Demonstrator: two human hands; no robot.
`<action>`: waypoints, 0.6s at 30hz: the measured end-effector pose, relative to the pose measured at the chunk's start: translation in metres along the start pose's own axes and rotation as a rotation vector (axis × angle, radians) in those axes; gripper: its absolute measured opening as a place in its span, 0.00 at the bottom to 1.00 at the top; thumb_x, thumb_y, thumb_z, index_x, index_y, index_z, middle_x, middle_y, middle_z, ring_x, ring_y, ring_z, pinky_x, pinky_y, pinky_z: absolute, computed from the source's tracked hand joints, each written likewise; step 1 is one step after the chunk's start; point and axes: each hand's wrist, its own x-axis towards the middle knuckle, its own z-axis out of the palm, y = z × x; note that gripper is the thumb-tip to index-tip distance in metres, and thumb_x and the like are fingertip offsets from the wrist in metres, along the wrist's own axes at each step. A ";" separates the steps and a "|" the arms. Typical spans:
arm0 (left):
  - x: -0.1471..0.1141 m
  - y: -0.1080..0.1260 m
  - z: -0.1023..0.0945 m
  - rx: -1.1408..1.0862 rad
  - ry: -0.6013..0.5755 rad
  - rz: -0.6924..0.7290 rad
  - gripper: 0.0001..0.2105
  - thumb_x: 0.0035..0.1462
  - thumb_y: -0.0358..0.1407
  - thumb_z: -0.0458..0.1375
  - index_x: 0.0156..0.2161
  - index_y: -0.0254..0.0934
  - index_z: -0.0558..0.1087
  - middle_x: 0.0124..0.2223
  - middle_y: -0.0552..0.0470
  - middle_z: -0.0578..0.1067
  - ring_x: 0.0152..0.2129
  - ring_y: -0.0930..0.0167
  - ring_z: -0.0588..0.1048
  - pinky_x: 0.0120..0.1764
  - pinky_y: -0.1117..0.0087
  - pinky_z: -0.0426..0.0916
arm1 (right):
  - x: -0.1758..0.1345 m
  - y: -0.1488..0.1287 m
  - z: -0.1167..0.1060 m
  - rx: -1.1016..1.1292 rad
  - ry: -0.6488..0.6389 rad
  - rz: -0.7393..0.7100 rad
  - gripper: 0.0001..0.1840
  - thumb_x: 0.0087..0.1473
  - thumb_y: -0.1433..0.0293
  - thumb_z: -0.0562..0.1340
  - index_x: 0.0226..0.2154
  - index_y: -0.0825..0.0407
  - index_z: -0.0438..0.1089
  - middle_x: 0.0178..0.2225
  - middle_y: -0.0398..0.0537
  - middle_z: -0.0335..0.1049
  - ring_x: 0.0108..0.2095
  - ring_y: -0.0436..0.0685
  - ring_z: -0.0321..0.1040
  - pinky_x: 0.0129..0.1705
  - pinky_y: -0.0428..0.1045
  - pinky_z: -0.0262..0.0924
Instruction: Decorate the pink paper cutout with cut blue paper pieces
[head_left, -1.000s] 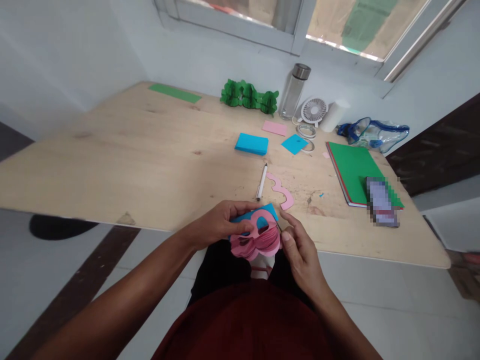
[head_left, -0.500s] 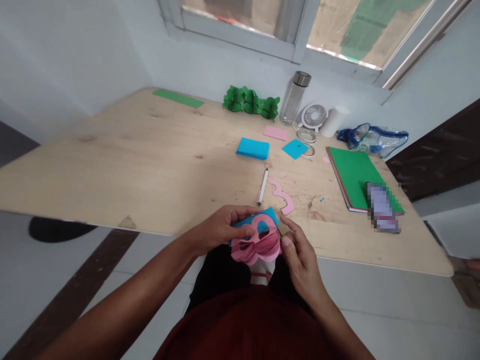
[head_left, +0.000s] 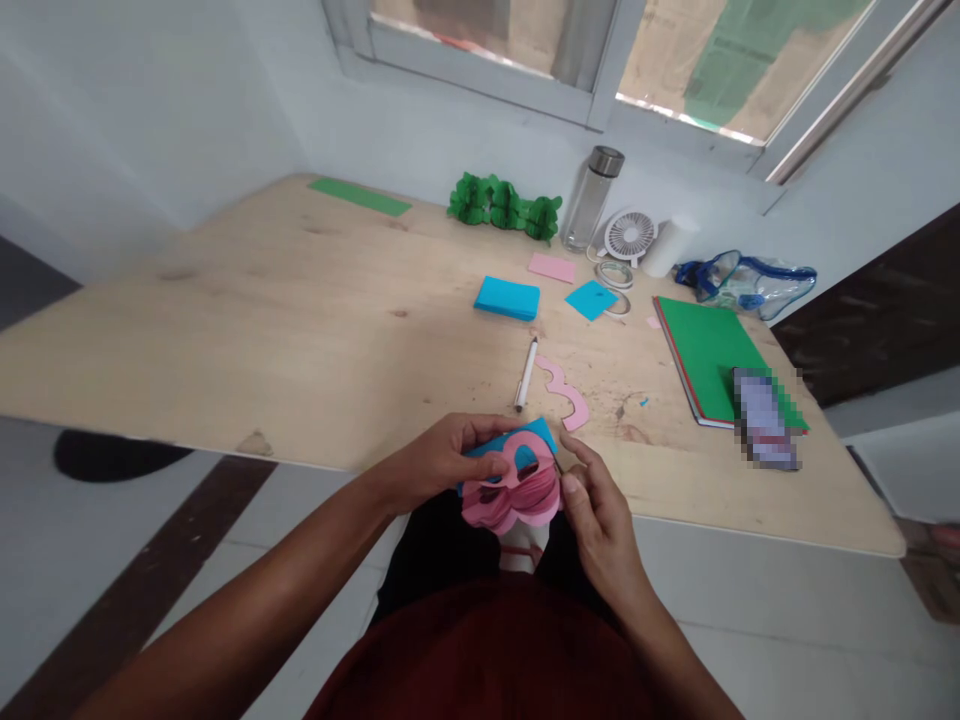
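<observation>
At the table's front edge my left hand (head_left: 465, 455) is closed on a layered pink paper cutout (head_left: 525, 500) and a folded blue paper (head_left: 540, 432), its thumb pressing on the pink. The cutout has scalloped edges and rounded holes, with blue showing through one. My right hand (head_left: 596, 495) is closed at the cutout's right side, round a thin dark tool (head_left: 557, 463) whose tip lies along the papers; most of it is hidden. Just beyond the hands lie a wavy pink paper strip (head_left: 576, 408) and a white pen (head_left: 527, 374).
Farther back are a blue paper stack (head_left: 508, 298), a blue square (head_left: 591, 299), tape rolls (head_left: 615, 274), a glass bottle (head_left: 592, 200), a small fan (head_left: 630, 236) and green paper garland (head_left: 504, 205). A green notebook (head_left: 701, 345) with a blurred phone-like object (head_left: 765, 418) lies right.
Both hands and the papers keep almost the same place and grip. The whole view has shifted very slightly.
</observation>
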 end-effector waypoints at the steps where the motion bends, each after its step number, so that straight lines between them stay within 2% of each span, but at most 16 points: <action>1: 0.000 0.000 0.000 0.002 -0.005 0.001 0.18 0.52 0.34 0.63 0.50 0.38 0.74 0.51 0.46 0.75 0.44 0.65 0.74 0.46 0.68 0.67 | 0.000 0.000 0.000 -0.005 0.002 -0.002 0.22 0.62 0.60 0.52 0.56 0.48 0.59 0.24 0.40 0.55 0.26 0.52 0.55 0.30 0.48 0.55; 10: 0.000 0.002 0.001 0.007 0.007 -0.014 0.21 0.50 0.36 0.64 0.51 0.36 0.74 0.50 0.44 0.76 0.43 0.63 0.74 0.46 0.65 0.68 | -0.001 -0.001 0.001 -0.012 0.011 -0.004 0.22 0.61 0.60 0.52 0.56 0.47 0.59 0.24 0.40 0.56 0.25 0.52 0.56 0.29 0.48 0.56; 13: 0.000 0.002 0.001 0.019 0.009 -0.015 0.21 0.49 0.36 0.65 0.50 0.36 0.74 0.48 0.44 0.77 0.40 0.64 0.75 0.44 0.66 0.68 | -0.001 -0.001 0.001 0.000 0.009 -0.007 0.22 0.61 0.60 0.52 0.56 0.47 0.59 0.24 0.40 0.55 0.25 0.53 0.56 0.30 0.48 0.56; 18: -0.001 0.003 0.000 0.028 -0.005 -0.006 0.20 0.51 0.35 0.64 0.50 0.36 0.74 0.48 0.45 0.77 0.41 0.65 0.75 0.44 0.68 0.68 | -0.001 0.000 0.002 0.016 -0.004 0.001 0.22 0.62 0.61 0.52 0.56 0.47 0.57 0.23 0.39 0.53 0.25 0.53 0.55 0.30 0.49 0.55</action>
